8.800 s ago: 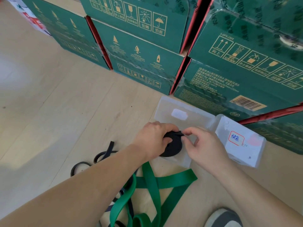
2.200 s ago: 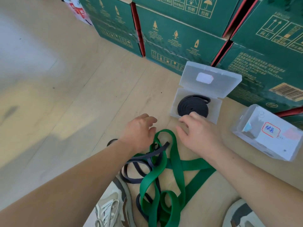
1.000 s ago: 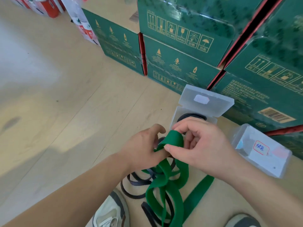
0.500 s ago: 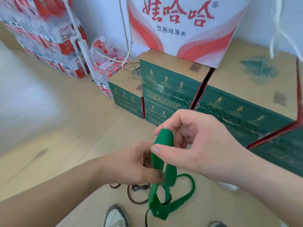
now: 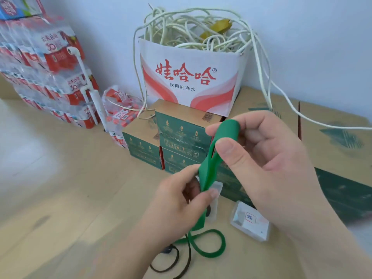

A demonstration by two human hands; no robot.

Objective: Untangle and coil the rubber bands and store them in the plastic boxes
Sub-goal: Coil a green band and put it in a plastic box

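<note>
The right hand pinches the top loop of the green band, held up in the air. The left hand pinches it lower down. Its end lies on the floor by the black band. The labelled box sits near, to the right.

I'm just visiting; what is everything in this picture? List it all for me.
green rubber band: one, green, pinched aloft, tail looping on the floor.
black rubber band: at least one, black, floor, bottom centre.
plastic box: one, clear, floor centre, half hidden.
labelled plastic box: one, clear, floor, to its right.
green cartons: several, green, stacked behind.
white-and-red carton: one, atop them, holding white cable.
bottled water packs: several, red-labelled, far left.
left hand: pinches the band low.
right hand: pinches its top loop.
</note>
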